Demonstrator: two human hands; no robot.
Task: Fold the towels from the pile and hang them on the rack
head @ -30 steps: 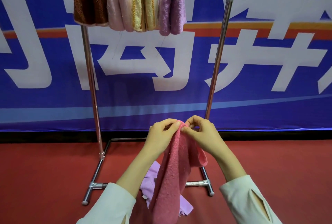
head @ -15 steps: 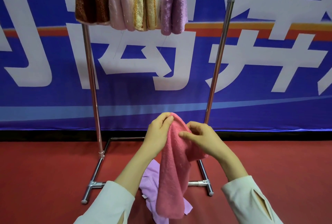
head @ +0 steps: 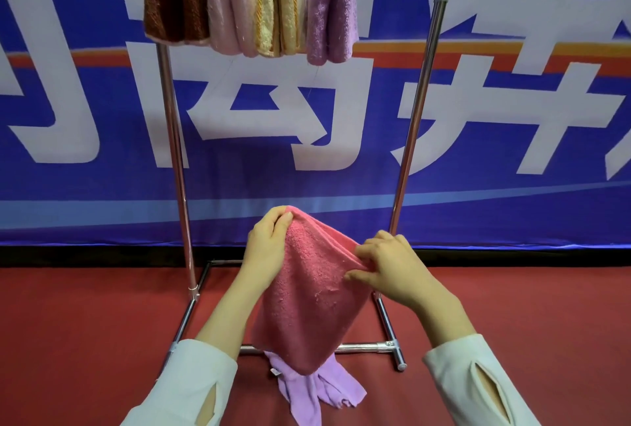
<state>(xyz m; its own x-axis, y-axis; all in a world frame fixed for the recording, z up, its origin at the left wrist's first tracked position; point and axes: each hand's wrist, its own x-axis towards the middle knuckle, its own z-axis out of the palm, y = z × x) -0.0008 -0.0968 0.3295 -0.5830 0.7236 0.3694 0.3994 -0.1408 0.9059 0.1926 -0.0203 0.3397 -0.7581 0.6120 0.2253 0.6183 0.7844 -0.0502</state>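
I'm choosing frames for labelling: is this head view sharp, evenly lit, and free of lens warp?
Head view: the pink towel, left hand and right hand are sharp, terry pile legible. Head view: soft even light, small glints on the rack posts. Head view: those posts splay outward toward the top, likely wide-angle skew.

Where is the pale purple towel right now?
Head view, bottom centre: the pale purple towel lies crumpled on the red floor by the rack's base bar, partly hidden behind the pink towel that the left hand and right hand hold.

Bare hands [head: 269, 248]; cream-white long sleeves [head: 191, 388], each cuff with open slit near wrist
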